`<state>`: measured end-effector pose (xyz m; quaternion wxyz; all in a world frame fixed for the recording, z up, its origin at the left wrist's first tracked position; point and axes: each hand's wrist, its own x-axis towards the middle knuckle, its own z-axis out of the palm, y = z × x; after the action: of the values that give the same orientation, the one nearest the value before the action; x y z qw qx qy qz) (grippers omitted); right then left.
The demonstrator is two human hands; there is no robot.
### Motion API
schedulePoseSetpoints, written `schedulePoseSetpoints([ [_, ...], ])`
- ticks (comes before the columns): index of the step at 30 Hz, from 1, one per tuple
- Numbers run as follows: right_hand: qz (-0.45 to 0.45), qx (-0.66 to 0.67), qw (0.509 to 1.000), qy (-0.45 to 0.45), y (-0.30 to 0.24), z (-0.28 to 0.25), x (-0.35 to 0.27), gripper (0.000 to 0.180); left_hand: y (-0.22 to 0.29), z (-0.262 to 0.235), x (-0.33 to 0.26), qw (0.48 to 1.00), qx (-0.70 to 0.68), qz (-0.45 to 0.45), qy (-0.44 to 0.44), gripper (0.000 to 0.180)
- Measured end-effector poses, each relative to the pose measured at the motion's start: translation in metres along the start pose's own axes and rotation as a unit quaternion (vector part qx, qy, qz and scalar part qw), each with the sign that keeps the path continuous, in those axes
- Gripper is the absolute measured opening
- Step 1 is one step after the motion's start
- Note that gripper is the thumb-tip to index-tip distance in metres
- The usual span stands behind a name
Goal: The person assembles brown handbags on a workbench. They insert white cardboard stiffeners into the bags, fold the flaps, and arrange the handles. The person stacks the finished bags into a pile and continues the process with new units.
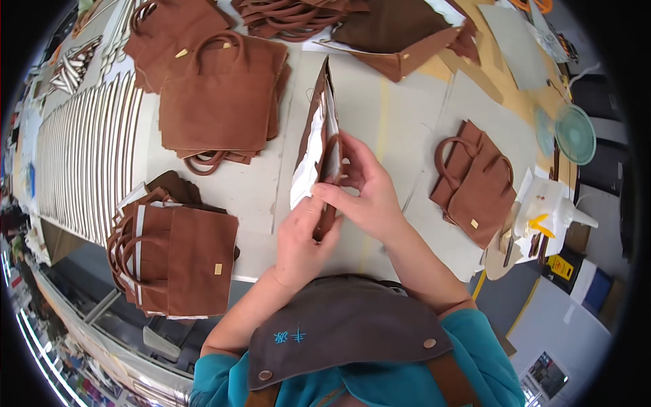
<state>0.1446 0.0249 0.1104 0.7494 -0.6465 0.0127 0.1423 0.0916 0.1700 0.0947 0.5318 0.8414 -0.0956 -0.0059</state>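
Note:
Both my hands grip a brown handbag panel [312, 132] with a white lining or backing, held up edge-on over the table. My left hand [303, 241] is closed on its near end, thumb and fingers pinching the brown material. Around its right side wraps my right hand [366, 186], the thumb reaching across close to the left fingers. A brown handle shows beside the right fingers, against the panel. The panel's far end stands slightly parted, with white material between brown layers. What lies under my fingertips is hidden.
Brown handled panels lie stacked at the upper left [217, 102], lower left [196, 261] and right [475, 183]. Long narrow strips [88, 146] line the left side. A larger brown piece [393, 34] lies at the back. A white bottle [549, 207] and a green fan [575, 134] stand right.

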Motion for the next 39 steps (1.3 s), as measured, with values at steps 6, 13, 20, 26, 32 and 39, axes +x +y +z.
schedulePoseSetpoints([
  [6,-0.006,0.069,0.997,0.03,0.008,-0.033,-0.036,0.062,0.008,0.027,-0.014,0.994,-0.024,0.024,-0.1,0.062],
  [13,0.004,0.092,0.994,0.056,0.017,-0.048,-0.057,0.059,0.023,0.039,-0.014,0.98,0.008,0.052,-0.194,0.056],
  [20,0.053,0.128,0.983,0.122,0.025,-0.065,-0.07,0.059,0.031,0.054,-0.015,0.943,0.08,0.023,-0.323,0.049],
  [26,0.06,0.154,0.975,0.145,0.054,-0.088,-0.077,0.04,0.059,0.03,0.015,0.943,0.046,0.034,-0.328,0.029],
  [32,0.06,0.178,0.977,0.098,0.037,-0.084,-0.088,0.028,0.053,0.038,0.055,0.982,0.079,0.156,-0.064,0.028],
  [39,0.073,0.25,0.965,0.037,0.03,-0.099,-0.101,0.022,0.07,0.03,0.058,0.948,0.195,0.244,-0.061,0.036],
])
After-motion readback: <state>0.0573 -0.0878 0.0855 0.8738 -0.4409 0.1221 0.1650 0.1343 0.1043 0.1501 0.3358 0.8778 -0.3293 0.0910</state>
